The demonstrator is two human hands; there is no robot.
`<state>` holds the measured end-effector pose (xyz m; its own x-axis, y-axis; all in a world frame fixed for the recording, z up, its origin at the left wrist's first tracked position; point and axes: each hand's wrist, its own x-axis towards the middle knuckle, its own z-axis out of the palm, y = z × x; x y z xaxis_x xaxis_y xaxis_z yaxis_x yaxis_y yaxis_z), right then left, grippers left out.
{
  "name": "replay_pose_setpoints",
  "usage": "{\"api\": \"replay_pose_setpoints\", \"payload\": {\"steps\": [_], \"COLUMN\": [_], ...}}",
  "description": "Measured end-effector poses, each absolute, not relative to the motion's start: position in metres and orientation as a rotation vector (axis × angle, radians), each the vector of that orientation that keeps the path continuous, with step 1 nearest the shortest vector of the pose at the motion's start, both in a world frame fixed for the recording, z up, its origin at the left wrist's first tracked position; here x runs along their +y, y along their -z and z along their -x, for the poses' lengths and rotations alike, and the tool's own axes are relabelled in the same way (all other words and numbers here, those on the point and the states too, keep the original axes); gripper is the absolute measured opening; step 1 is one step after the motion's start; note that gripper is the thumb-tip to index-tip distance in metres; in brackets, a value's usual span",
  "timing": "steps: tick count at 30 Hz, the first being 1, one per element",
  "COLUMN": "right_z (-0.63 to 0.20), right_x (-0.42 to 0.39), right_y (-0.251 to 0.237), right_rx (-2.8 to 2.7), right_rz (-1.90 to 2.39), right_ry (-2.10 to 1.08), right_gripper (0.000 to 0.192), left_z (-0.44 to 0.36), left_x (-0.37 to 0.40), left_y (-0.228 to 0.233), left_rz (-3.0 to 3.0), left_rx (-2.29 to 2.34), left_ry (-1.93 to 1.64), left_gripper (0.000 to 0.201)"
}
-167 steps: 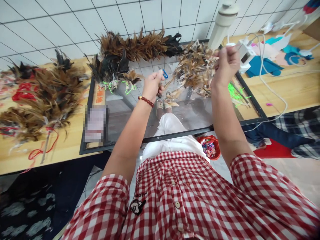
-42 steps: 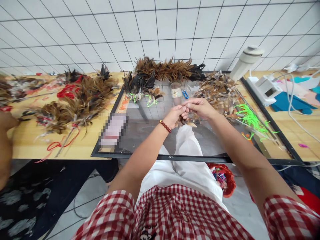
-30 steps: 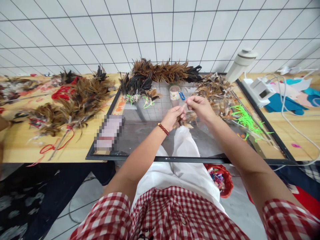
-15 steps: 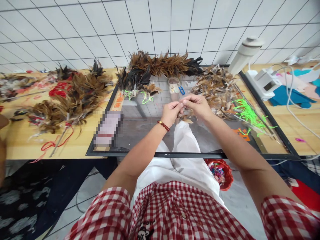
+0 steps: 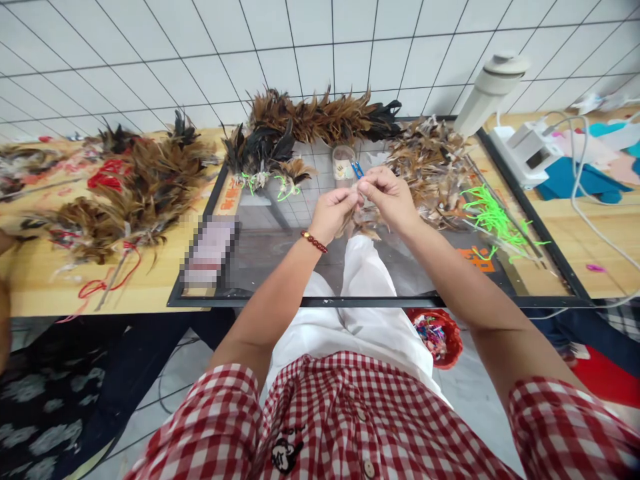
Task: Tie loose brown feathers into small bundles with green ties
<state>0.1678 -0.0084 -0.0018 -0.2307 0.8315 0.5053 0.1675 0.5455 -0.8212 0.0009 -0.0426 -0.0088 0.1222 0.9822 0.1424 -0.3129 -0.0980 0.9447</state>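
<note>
Left hand: fingers pinched on feather tuft, above glass surface.
Right hand: fingers pinched together at tuft top, touching left.
Cup: 12 o'clock, near.
Green ties: 3 o'clock.

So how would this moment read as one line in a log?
left hand: pinching feathers | right hand: pinching same feathers | over glass table | feather pile beside right hand
</note>
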Motion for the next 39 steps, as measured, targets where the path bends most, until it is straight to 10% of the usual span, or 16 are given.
{"api": "replay_pose_setpoints", "payload": {"steps": [9, 13, 19, 39], "right_z": [-0.182, -0.186, -0.171, -0.157], "right_x": [-0.018, -0.007, -0.012, -0.027], "right_y": [0.003, 0.003, 0.0, -0.005], "right_rx": [-2.658, -1.999, -1.102, -0.982], "right_rz": [0.771, 0.956, 0.85, 1.018], "right_ry": [-0.555, -0.875, -1.395, -1.555], "right_gripper": [0.016, 0.01, 0.058, 0.082], "left_z": [0.004, -0.011, -0.018, -0.035], "left_x": [-0.004, -0.011, -0.029, -0.051], "left_y": [-0.023, -0.005, 0.012, -0.008], "left_rz": [-0.801, -0.766, -0.793, -0.733], "left_rx": [1.014, 1.009, 0.926, 0.818], "left_ry": [-1.461, -1.379, -1.356, -1.261], "left_gripper": [0.035, 0.027, 0.023, 0.028]}}
